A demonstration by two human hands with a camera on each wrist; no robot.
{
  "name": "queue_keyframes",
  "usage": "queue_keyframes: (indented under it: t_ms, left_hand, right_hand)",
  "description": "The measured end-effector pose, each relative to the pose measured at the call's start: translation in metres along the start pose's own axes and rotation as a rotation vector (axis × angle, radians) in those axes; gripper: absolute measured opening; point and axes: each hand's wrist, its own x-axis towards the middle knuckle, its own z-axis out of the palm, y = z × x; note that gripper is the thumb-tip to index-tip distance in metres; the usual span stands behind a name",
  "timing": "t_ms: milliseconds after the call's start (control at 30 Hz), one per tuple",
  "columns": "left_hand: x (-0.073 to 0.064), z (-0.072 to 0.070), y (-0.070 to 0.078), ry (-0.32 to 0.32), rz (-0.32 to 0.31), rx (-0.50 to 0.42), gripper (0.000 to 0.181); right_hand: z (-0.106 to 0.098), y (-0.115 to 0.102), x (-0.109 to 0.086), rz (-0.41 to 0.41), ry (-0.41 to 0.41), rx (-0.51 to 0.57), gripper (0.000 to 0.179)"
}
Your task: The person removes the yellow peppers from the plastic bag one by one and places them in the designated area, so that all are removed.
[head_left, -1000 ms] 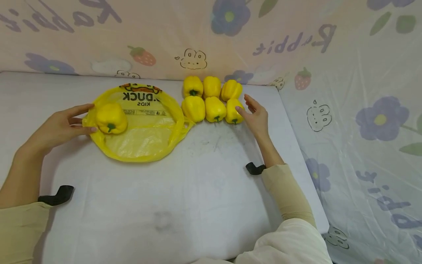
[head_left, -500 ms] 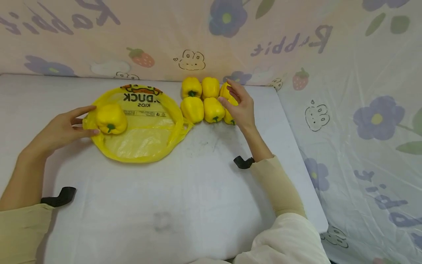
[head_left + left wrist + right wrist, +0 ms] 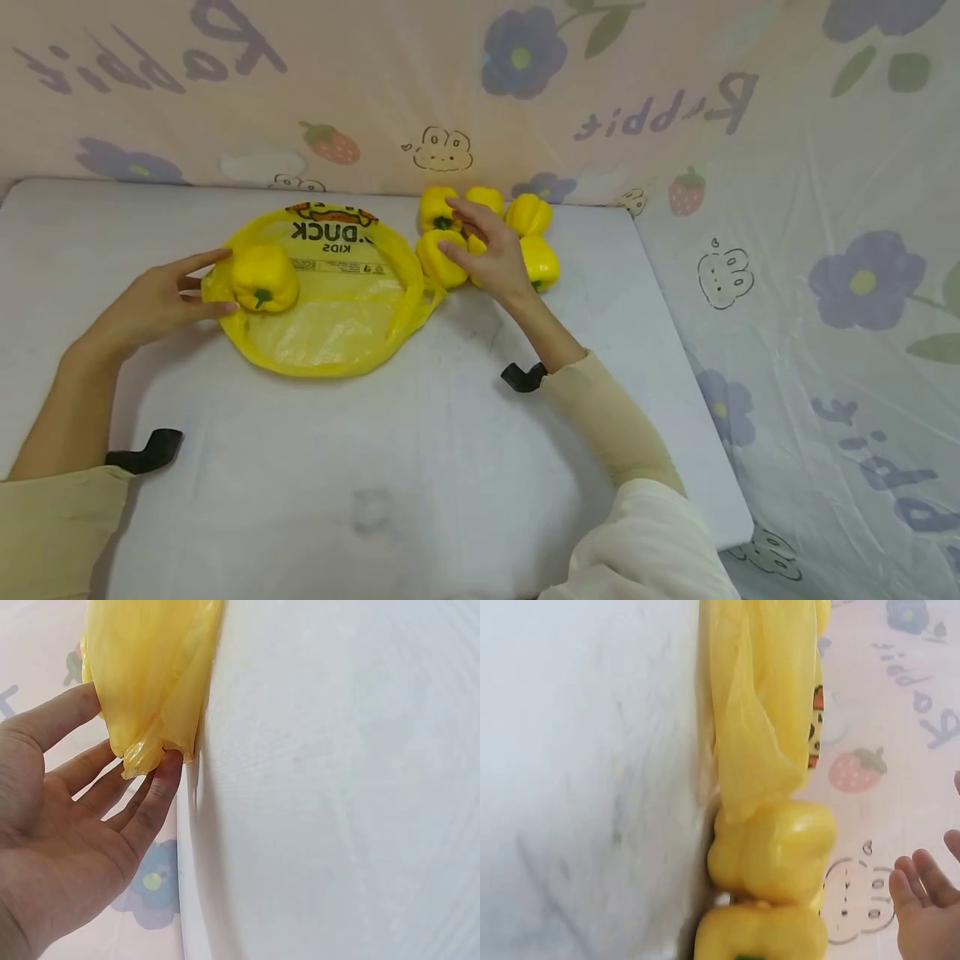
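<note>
A yellow plastic bag (image 3: 345, 329) lies with its mouth spread round, duck print and mirrored lettering inside. One yellow bell pepper (image 3: 264, 279) sits in its left part, stem toward me. My left hand (image 3: 161, 300) touches the bag's left end with fingers extended; the left wrist view shows the fingertips against its crumpled corner (image 3: 142, 754). Right of the bag, several yellow bell peppers stand in two rows, among them a front-left pepper (image 3: 435, 260) touching the bag's tail. Above these hovers my right hand (image 3: 498, 258), fingers apart and holding nothing, hiding the front-middle pepper in part.
The white table (image 3: 360, 467) ends at the back against a printed curtain (image 3: 360, 83) with flowers and rabbits, which also hangs along the right side. A black curved piece sits at the left wrist (image 3: 153, 450) and another at the right wrist (image 3: 521, 377).
My right hand has moved left from the right end of the pepper rows to above the front-middle pepper. The left hand stays at the bag's end. The head view has shifted slightly.
</note>
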Motion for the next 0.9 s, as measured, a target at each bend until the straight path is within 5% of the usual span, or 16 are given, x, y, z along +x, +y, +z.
queue_keyframes:
  t_ms: [167, 400, 900]
  left_hand:
    - [0.001, 0.002, 0.002, 0.007, 0.011, -0.002, 0.091]
    - [0.003, 0.001, 0.001, 0.010, 0.003, 0.000, 0.091]
    - [0.002, 0.001, -0.001, 0.006, -0.002, 0.004, 0.091]
  right_hand:
    - [0.021, -0.001, 0.007, -0.009, -0.071, 0.003, 0.053]
    - [0.050, 0.025, 0.023, 0.038, -0.171, -0.005, 0.060]
    - [0.101, 0.026, 0.037, 0.144, -0.371, 0.012, 0.066]
